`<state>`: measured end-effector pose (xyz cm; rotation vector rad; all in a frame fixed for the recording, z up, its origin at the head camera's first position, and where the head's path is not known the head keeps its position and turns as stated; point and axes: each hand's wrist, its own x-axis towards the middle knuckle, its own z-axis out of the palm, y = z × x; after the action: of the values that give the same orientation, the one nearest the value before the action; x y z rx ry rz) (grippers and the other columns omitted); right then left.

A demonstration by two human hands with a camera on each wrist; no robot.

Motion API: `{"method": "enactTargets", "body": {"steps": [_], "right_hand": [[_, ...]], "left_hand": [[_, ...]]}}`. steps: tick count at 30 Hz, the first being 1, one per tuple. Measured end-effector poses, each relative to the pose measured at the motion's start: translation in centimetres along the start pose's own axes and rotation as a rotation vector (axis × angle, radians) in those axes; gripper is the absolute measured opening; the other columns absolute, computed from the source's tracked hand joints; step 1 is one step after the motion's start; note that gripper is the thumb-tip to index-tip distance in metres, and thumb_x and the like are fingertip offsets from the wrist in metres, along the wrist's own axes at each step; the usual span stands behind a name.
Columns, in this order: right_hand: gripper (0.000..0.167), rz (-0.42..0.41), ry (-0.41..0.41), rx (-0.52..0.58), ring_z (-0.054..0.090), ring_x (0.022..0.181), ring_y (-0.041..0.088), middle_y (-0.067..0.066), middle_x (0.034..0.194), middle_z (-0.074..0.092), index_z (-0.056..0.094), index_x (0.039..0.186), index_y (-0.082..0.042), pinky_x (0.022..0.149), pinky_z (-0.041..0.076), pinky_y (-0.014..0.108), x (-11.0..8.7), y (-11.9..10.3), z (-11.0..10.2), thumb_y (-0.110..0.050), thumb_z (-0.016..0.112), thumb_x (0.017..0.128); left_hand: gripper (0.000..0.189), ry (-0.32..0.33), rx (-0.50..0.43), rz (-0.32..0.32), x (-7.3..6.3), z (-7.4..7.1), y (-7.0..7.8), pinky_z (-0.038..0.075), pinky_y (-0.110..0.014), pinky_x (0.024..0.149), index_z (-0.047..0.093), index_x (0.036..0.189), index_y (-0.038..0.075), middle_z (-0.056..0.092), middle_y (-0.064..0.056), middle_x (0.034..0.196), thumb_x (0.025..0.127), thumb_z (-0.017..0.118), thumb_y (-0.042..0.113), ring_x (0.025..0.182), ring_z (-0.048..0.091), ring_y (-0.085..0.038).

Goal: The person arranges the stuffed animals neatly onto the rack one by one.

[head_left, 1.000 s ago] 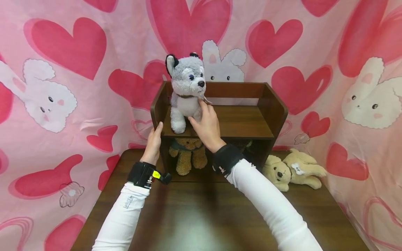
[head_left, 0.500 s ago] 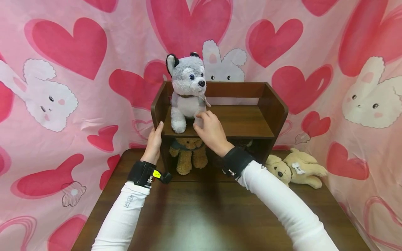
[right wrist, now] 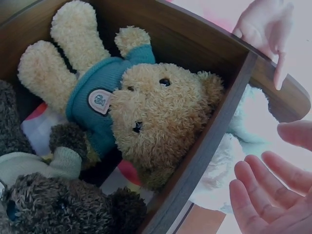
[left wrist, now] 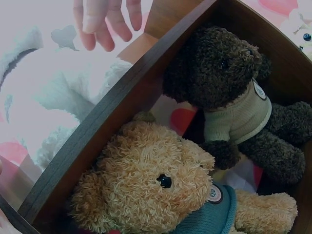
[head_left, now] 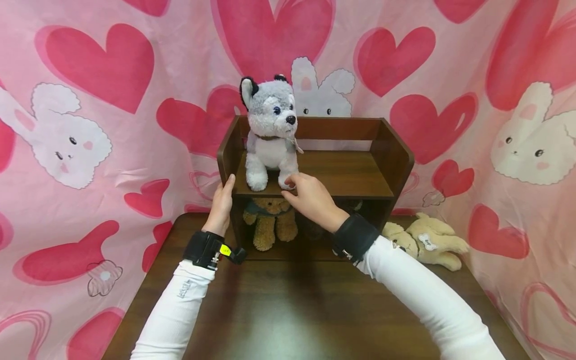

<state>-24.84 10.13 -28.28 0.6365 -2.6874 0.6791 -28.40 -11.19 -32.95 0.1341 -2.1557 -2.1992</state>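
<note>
A grey-and-white plush husky [head_left: 272, 152] sits upright at the left end of the upper board of a dark wooden shelf [head_left: 346, 172]. My left hand [head_left: 219, 206] rests on the shelf's left side panel with its fingers straight. Low beside the husky's front paw is my right hand [head_left: 315, 201], fingertips right at the paw. In the right wrist view the right hand [right wrist: 275, 195] shows loosely bent fingers, with the thumb apart and nothing between them. A tan teddy bear [left wrist: 146, 170] in a blue-green sweater and a dark brown teddy bear [left wrist: 209, 68] sit in the lower compartment.
The shelf stands on a brown table [head_left: 288, 310]. A cream plush dog [head_left: 438, 242] with a bone-shaped tag lies on its side to the right of the shelf. A pink cloth [head_left: 189, 60] with hearts and rabbits hangs behind and along both sides.
My right hand has come down from the husky's chest to its front paw, moving slightly right. The husky and my left hand stay where they were.
</note>
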Motion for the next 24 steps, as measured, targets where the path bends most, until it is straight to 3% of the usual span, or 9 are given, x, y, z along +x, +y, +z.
{"method": "enactTargets", "body": {"steps": [14,24], "right_hand": [[0.028,-0.017,-0.185,-0.169,0.059,0.090,0.019,0.006,0.101,0.061,0.062,0.109,-0.008,0.075,0.049,0.032,-3.2,1.2,0.6,-0.026,0.062,0.087],[0.030,-0.034,-0.250,-0.239,0.059,0.088,0.019,0.006,0.101,0.062,0.063,0.109,-0.006,0.070,0.049,0.031,-5.1,2.6,1.4,-0.026,0.063,0.086]], "left_hand": [[0.064,-0.012,-0.010,0.006,-0.2,0.1,0.0,0.006,-0.044,0.110,0.013,0.146,0.006,0.013,-0.010,0.150,0.097,0.036,0.040,0.137,0.009,-0.025],[0.063,-0.016,-0.023,0.027,-0.2,0.0,0.0,0.006,-0.043,0.110,0.015,0.145,0.004,0.014,-0.011,0.150,0.097,0.036,0.039,0.137,0.010,-0.024]]}}
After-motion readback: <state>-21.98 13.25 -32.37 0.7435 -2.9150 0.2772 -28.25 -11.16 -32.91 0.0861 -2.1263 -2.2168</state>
